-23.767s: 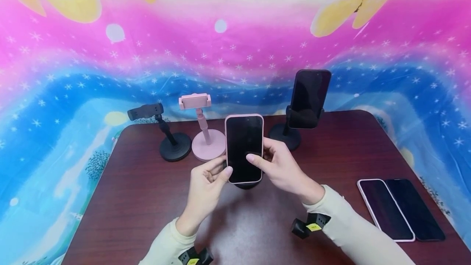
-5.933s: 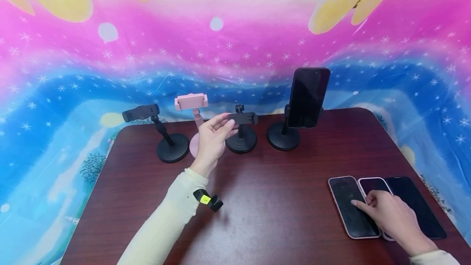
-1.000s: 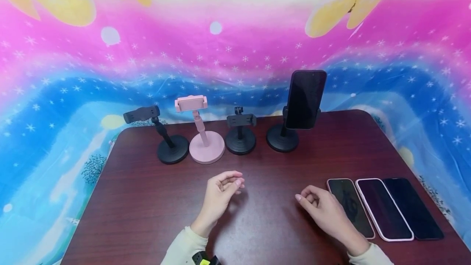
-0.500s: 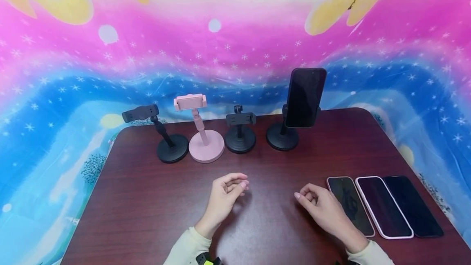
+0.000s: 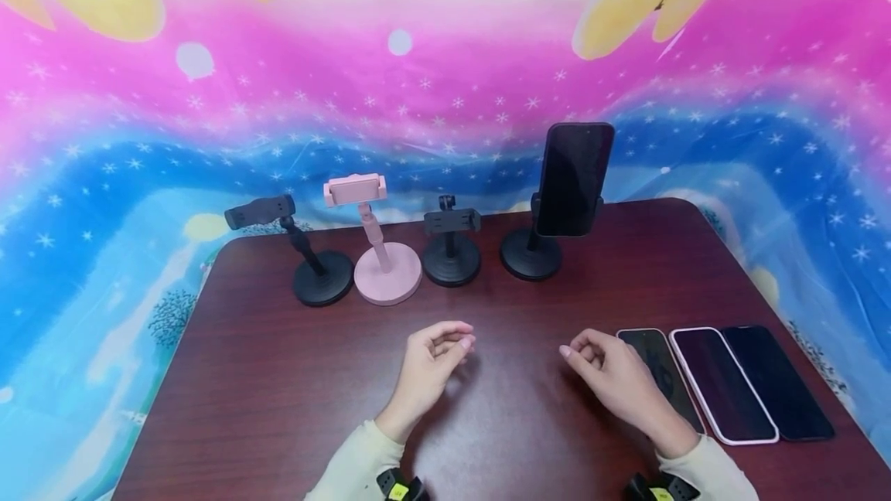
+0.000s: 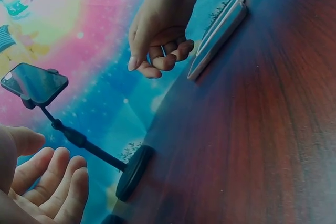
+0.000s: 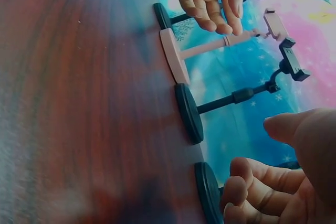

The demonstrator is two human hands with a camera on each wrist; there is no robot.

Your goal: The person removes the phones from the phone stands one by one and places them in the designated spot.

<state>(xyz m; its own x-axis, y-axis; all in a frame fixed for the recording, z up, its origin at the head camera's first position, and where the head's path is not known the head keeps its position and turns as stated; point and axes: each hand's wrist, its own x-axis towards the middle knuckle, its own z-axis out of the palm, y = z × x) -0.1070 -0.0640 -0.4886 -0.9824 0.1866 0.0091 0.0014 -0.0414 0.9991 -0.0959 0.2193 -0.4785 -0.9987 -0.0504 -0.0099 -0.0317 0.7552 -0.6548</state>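
Note:
My left hand [image 5: 428,369] hovers over the middle of the table with fingers loosely curled, holding nothing. To its right, my right hand [image 5: 616,377] is likewise relaxed and bare, just left of a phone with a thin pale edge [image 5: 661,366], which it partly covers in the head view. Beyond the hands stand a black phone stand [image 5: 322,278], a pink phone stand [image 5: 387,275] and a second black phone stand [image 5: 451,257], all without phones. At the right of that row, another black stand [image 5: 530,255] bears a black phone [image 5: 576,180] upright.
Beside the pale-edged phone lie a white-cased phone [image 5: 724,385] and a dark phone [image 5: 778,381], side by side near the right edge of the brown table [image 5: 278,377]. A colourful cloth [image 5: 487,83] hangs behind the table.
The phone with the pale edge, earlier held in both hands, now lies at the right with the others. Both hands have drawn back from the middle stand and phones; lately they barely move.

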